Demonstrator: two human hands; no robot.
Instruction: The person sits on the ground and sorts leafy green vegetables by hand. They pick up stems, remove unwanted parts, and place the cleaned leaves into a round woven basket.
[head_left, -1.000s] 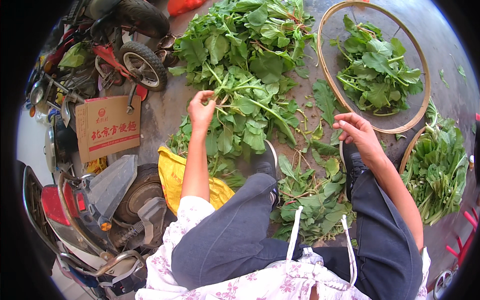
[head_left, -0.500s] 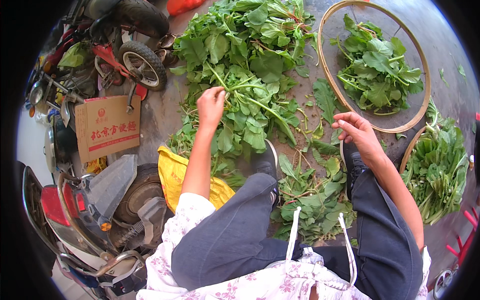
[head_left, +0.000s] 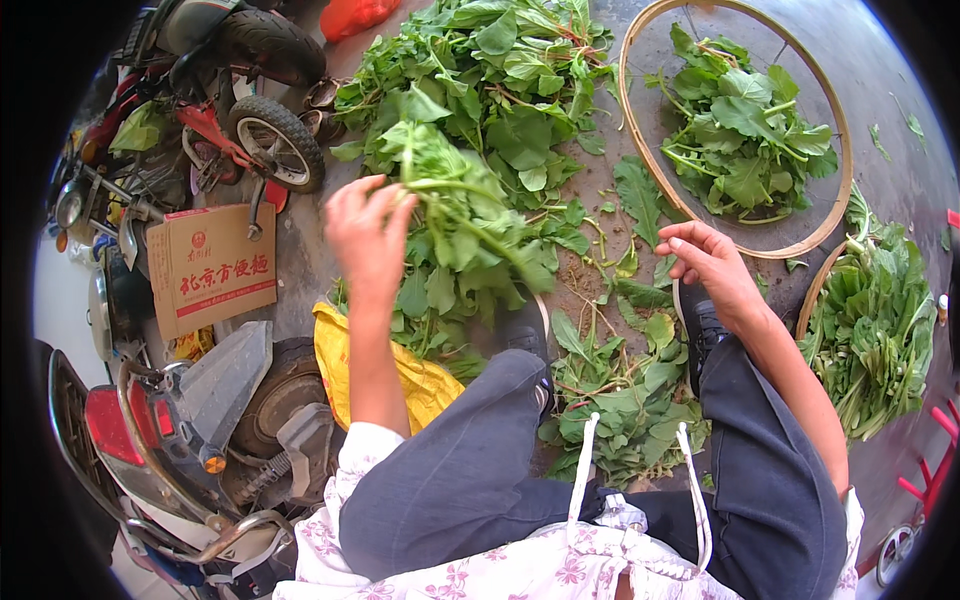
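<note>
My left hand, partly smeared by motion, pinches the stems of a leafy green plant. The plant's leaves are blurred and hang to the right of the fingers, over a large heap of leafy greens. Over my right knee, my right hand hovers with its fingers loosely bent and apart; nothing shows in it. A smaller pile of greens lies on the ground between my shoes. Ahead of my right hand, another bunch of greens sits in a round sieve with a wooden rim.
A second basket of greens stands at the right. On the left are a yellow sack, a cardboard box, a scooter and a small bike wheel. Loose leaves and soil litter the floor. Something red stands far right.
My left hand has moved left and slightly down, carrying the leafy green plant off the heap. My right hand has barely moved; the whole view has shifted slightly.
</note>
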